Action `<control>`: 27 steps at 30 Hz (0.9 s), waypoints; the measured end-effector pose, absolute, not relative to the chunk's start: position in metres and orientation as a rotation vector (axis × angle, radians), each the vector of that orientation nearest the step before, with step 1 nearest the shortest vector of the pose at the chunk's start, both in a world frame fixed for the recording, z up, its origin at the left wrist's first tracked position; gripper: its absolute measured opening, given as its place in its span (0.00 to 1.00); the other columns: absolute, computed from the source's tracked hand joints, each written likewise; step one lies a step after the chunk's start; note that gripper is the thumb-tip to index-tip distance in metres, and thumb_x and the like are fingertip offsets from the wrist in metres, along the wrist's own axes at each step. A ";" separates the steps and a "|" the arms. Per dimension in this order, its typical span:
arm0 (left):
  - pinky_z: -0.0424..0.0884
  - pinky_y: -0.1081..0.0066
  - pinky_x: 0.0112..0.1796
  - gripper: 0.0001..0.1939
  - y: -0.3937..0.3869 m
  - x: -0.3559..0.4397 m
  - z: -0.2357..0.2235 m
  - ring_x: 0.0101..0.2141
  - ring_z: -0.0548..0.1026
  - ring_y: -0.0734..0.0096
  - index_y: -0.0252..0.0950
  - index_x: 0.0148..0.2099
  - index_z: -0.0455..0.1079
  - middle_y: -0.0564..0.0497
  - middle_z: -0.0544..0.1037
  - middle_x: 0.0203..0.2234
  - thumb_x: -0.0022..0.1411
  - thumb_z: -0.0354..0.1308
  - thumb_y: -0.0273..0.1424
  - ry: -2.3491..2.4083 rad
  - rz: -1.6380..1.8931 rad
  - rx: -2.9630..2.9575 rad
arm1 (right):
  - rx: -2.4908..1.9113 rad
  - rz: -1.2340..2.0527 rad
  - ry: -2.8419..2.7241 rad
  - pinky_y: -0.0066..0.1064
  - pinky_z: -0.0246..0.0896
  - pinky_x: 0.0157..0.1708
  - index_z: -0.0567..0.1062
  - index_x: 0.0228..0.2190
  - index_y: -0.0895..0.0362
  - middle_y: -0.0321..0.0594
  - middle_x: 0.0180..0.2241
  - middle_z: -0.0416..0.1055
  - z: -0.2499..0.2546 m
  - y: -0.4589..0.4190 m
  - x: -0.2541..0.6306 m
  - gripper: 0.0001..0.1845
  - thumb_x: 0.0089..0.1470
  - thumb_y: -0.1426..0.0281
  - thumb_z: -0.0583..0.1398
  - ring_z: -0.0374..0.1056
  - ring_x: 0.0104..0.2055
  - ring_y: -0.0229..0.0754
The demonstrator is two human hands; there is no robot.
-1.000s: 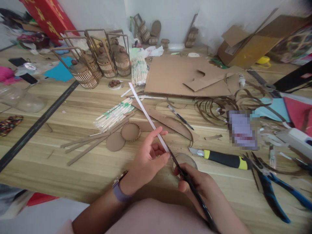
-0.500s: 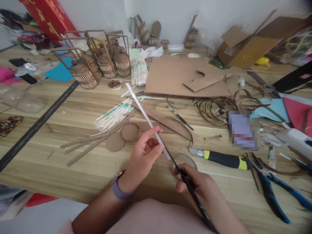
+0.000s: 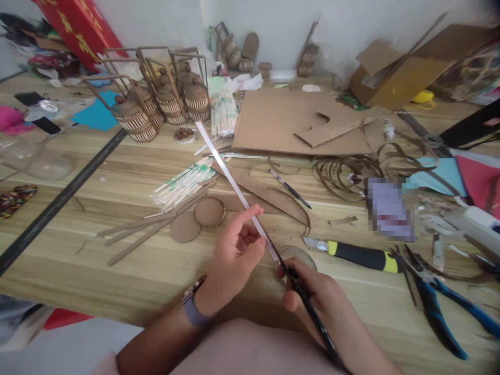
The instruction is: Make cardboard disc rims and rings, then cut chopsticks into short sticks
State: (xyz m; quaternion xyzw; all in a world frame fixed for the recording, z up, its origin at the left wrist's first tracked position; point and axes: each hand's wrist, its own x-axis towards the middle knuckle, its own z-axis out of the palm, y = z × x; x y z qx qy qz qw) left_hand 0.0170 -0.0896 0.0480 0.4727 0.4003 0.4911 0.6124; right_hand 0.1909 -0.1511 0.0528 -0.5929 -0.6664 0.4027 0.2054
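In the head view, my left hand pinches a long narrow white strip between thumb and fingers. The strip slants away to the far left. My right hand is closed around a slim black tool, whose thin end lies along the strip's near part, by my left thumb. What kind of tool it is I cannot make out. A round clear dish is partly hidden behind my right hand. Left of my hands are a plain cardboard disc and another disc with a beaded-looking rim.
To the right lie a utility knife and blue-handled pliers. Wrapped chopsticks, cardboard strips and a pen lie beyond my hands. Small handled baskets stand at back left, near a cardboard sheet.
Both hands have shifted slightly, the left one a little to the right. The white strip's far end reaches slightly farther up and left. Both grips stay the same.
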 end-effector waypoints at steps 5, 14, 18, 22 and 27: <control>0.72 0.74 0.37 0.23 -0.090 0.017 0.048 0.37 0.72 0.74 0.44 0.59 0.66 0.47 0.69 0.58 0.62 0.58 0.26 0.926 1.125 1.095 | -1.659 1.079 -1.813 0.25 0.58 0.21 0.71 0.31 0.53 0.30 0.19 0.68 0.050 -0.151 0.189 0.16 0.57 0.53 0.58 0.63 0.21 0.38; 0.73 0.73 0.38 0.23 -0.091 0.017 0.048 0.38 0.72 0.73 0.45 0.59 0.66 0.48 0.69 0.58 0.63 0.59 0.27 0.944 1.130 1.119 | -1.676 1.109 -1.780 0.26 0.58 0.20 0.71 0.30 0.54 0.31 0.18 0.68 0.046 -0.151 0.188 0.23 0.56 0.46 0.55 0.65 0.20 0.38; 0.72 0.72 0.39 0.23 -0.092 0.017 0.049 0.38 0.73 0.73 0.44 0.60 0.66 0.47 0.68 0.59 0.63 0.59 0.27 0.951 1.109 1.116 | -1.643 1.078 -1.792 0.26 0.58 0.20 0.71 0.32 0.54 0.32 0.19 0.68 0.050 -0.150 0.188 0.25 0.54 0.44 0.57 0.65 0.20 0.39; 0.72 0.71 0.40 0.24 -0.092 0.017 0.050 0.39 0.73 0.72 0.44 0.60 0.65 0.46 0.68 0.59 0.62 0.58 0.26 0.947 1.087 1.132 | -1.620 1.044 -1.819 0.25 0.56 0.18 0.70 0.31 0.54 0.32 0.19 0.66 0.052 -0.148 0.187 0.26 0.56 0.43 0.54 0.63 0.19 0.37; 0.72 0.71 0.40 0.24 -0.091 0.016 0.050 0.40 0.73 0.71 0.44 0.60 0.65 0.46 0.68 0.59 0.62 0.58 0.27 0.949 1.083 1.118 | -1.653 1.077 -1.795 0.25 0.56 0.19 0.70 0.30 0.54 0.32 0.19 0.66 0.052 -0.147 0.185 0.29 0.56 0.41 0.52 0.62 0.20 0.37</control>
